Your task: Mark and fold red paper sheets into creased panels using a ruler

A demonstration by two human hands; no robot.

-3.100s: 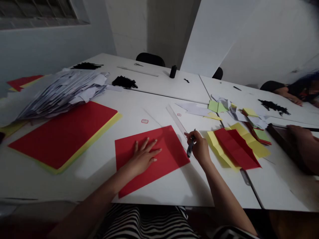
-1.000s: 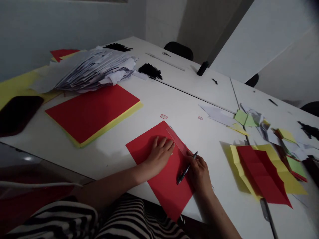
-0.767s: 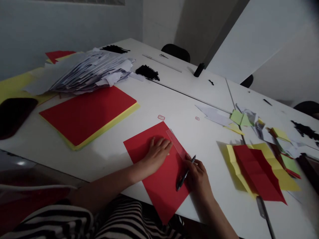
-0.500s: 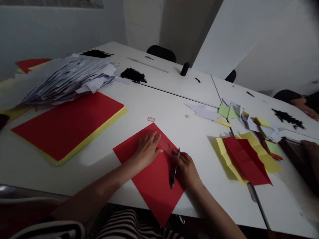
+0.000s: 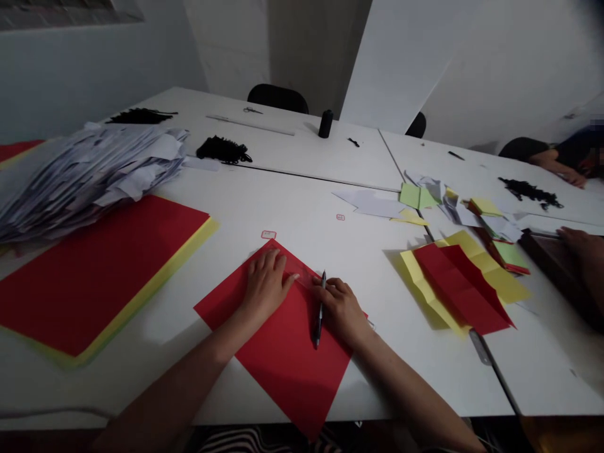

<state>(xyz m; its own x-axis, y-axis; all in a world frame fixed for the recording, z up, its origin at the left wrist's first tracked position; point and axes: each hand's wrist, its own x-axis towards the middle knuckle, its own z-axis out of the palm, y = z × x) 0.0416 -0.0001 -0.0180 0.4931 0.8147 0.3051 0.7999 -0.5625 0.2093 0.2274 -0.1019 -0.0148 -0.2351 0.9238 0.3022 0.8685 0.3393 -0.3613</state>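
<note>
A red sheet of paper [image 5: 287, 352] lies turned cornerwise on the table in front of me, its near corner over the edge. Near its upper right edge is a clear ruler [image 5: 306, 277], partly under my fingers. My left hand [image 5: 267, 283] lies on the sheet at the ruler's far end, fingers fairly flat and thumb apart. A dark pen [image 5: 319, 321] is in my right hand [image 5: 345, 311], whose fingers are closed beside the ruler's near end. The right fingertips also seem to touch the ruler.
Left lie stacked red, yellow and green sheets [image 5: 108, 270] and a heap of white papers [image 5: 94, 176]. Folded red and yellow papers [image 5: 462, 286] rest at right. Black cord bundles [image 5: 224, 150], a black cylinder [image 5: 325, 124] and another person's hand [image 5: 585, 251] are around the table [image 5: 391, 371].
The view has shifted, so things sit at different places in the picture. Both hands stay on the red sheet by the ruler, and the pen stays in my right hand.
</note>
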